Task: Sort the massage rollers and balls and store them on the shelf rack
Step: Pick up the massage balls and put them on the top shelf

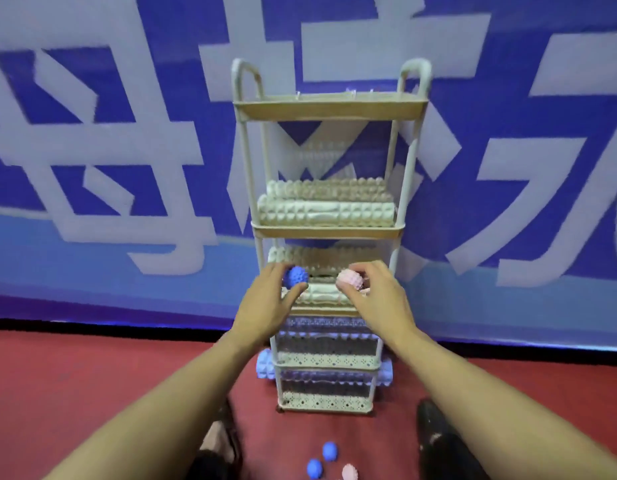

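Balls, spiked: we hold two before the shelf rack (329,109), at its third tier. Our left hand (265,306) grips the blue ball (296,277); our right hand (378,296) grips the pink ball (350,280). We judge them light, springy and non-slip; take them round the middle. On the floor (92,375): two blue balls (329,451), one pink (350,472). Cream rollers (326,213) on the rack: at least four.

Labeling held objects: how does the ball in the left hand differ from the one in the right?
Colour: the left hand holds a blue spiky ball; the right hand holds a pink spiky ball.
Side: the blue ball is at the shelf rack's left, the pink at its right.
Shared: both round, nubbed, similar in size, held at the same tier.
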Demonstrator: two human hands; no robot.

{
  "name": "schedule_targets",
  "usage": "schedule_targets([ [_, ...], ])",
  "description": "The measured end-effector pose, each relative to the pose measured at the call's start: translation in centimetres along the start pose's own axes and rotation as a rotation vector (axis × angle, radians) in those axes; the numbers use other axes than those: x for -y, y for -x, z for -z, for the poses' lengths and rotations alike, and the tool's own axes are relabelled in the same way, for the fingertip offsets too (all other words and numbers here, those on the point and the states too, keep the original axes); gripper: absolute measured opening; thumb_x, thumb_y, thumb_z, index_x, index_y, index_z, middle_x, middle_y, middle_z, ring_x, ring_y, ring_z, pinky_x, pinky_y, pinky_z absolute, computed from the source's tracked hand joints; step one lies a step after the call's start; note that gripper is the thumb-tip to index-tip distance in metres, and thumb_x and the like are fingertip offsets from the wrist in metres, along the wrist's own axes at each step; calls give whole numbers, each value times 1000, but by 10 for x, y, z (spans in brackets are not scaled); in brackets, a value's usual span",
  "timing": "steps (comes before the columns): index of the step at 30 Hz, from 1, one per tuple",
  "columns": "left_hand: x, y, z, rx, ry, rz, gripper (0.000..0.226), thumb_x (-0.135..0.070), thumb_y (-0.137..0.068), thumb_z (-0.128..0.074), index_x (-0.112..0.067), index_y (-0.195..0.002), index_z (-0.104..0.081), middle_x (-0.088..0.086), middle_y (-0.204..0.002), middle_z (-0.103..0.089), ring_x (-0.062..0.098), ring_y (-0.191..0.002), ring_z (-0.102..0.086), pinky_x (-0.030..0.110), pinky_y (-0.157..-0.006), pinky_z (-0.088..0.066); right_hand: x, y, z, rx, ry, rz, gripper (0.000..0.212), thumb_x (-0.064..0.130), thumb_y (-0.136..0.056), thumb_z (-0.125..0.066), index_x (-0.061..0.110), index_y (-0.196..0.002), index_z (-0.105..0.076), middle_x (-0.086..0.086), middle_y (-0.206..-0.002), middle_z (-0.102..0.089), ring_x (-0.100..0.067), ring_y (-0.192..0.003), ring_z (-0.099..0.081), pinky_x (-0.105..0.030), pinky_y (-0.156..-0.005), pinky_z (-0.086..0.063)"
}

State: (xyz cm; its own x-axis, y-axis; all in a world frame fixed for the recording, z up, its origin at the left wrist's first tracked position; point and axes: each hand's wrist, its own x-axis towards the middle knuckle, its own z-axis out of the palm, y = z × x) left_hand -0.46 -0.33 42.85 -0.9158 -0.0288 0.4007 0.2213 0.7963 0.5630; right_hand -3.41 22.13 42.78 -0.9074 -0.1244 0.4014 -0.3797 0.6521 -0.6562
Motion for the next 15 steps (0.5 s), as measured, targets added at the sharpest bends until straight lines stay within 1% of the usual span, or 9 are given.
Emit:
schedule_targets([
  [2,-26,-30,33,-114,14,-106,39,-42,-98,-62,-23,-131,-54,-3,-122,-60,16,-107,-58,32,-88,-48,38,-31,29,-113,-2,133,37,46,-92,-67,28,-122,-59,8,-118,-58,-17,-104,-61,-38,-82,-50],
  [5,-64,-74,77,-283,8,-208,44,-36,-98,-64,-16,-136,-53,3,-124,-60,20,-108,-58,33,-91,-48,91,-77,68,-265,-25,309,36,37,-95,-66,22,-126,-52,2,-120,-57,-24,-100,-62,-39,-79,-49],
  [7,-87,-103,103,-353,2,-261,45,-32,-98,-64,-14,-137,-52,6,-126,-60,23,-109,-58,36,-93,-48,119,-107,90,-333,4,381,31,35,-98,-62,22,-124,-51,1,-119,-56,-24,-98,-62,-36,-75,-49],
  [9,-105,-132,124,-397,2,-293,47,-33,-98,-63,-15,-139,-51,6,-130,-60,22,-114,-57,35,-96,-47,141,-139,108,-379,46,417,29,35,-100,-59,21,-124,-50,0,-120,-56,-23,-100,-61,-36,-74,-50],
  [11,-118,-159,142,-436,5,-291,48,-34,-98,-63,-16,-140,-50,5,-133,-60,20,-116,-58,32,-96,-47,158,-170,120,-379,93,404,31,35,-101,-57,21,-127,-48,-2,-123,-56,-24,-103,-60,-38,-76,-50],
  [12,-122,-173,150,-448,7,-283,47,-34,-98,-63,-16,-139,-51,4,-132,-60,19,-115,-59,30,-93,-46,164,-184,124,-353,112,391,31,34,-101,-57,21,-127,-48,-2,-124,-56,-24,-104,-60,-39,-77,-50],
  [13,-124,-186,155,-452,9,-271,45,-34,-98,-63,-17,-138,-52,3,-132,-60,19,-114,-59,28,-91,-46,169,-198,127,-312,144,374,31,34,-101,-57,22,-128,-48,-2,-125,-55,-24,-105,-59,-39,-78,-50],
  [15,-121,-207,163,-432,-16,-240,43,-34,-98,-63,-19,-136,-54,1,-133,-54,19,-114,-58,29,-90,-46,172,-222,128,-209,226,337,31,34,-100,-58,24,-128,-49,0,-128,-57,-24,-109,-59,-40,-82,-50],
])
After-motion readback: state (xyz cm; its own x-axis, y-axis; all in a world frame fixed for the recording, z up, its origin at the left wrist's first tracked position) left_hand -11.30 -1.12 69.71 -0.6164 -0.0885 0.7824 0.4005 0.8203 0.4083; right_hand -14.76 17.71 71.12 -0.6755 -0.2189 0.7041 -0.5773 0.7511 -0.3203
